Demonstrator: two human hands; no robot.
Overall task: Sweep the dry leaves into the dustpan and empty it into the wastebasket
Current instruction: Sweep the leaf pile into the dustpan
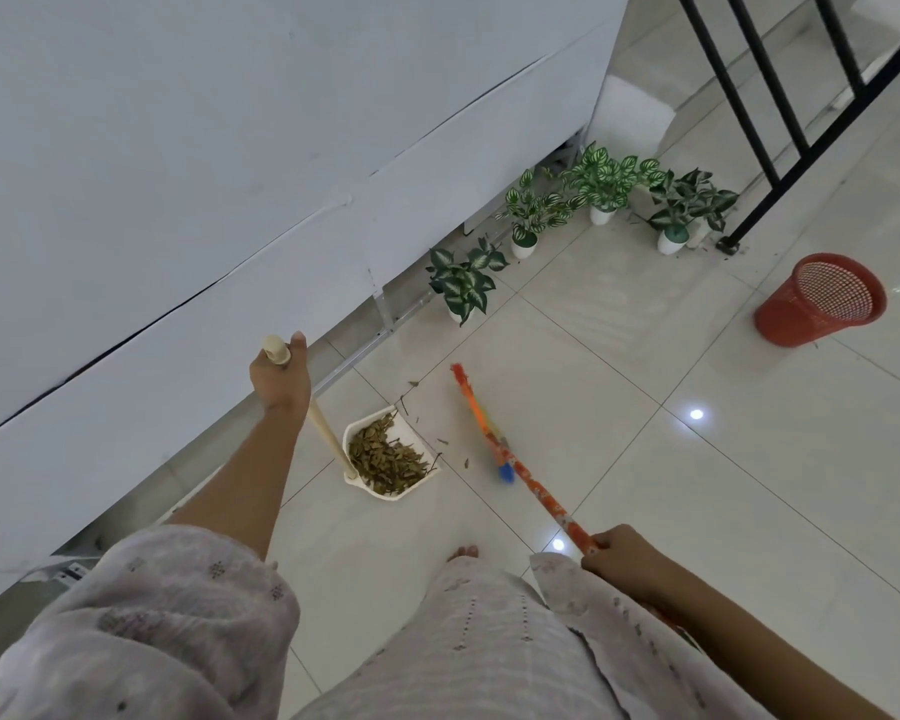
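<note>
A white dustpan sits on the tiled floor with a heap of dry brown leaves inside it. Its long cream handle rises to my left hand, which grips the top. My right hand holds the orange patterned stick of a broom, whose multicoloured bristle head lies just right of the pan's mouth. A few loose leaf bits lie scattered between pan and broom. The red mesh wastebasket stands at the far right, well away from the pan.
A white wall panel runs along the left. Several small potted plants in white pots line its base ahead. A black metal railing stands at the upper right. My bare foot is just behind the pan.
</note>
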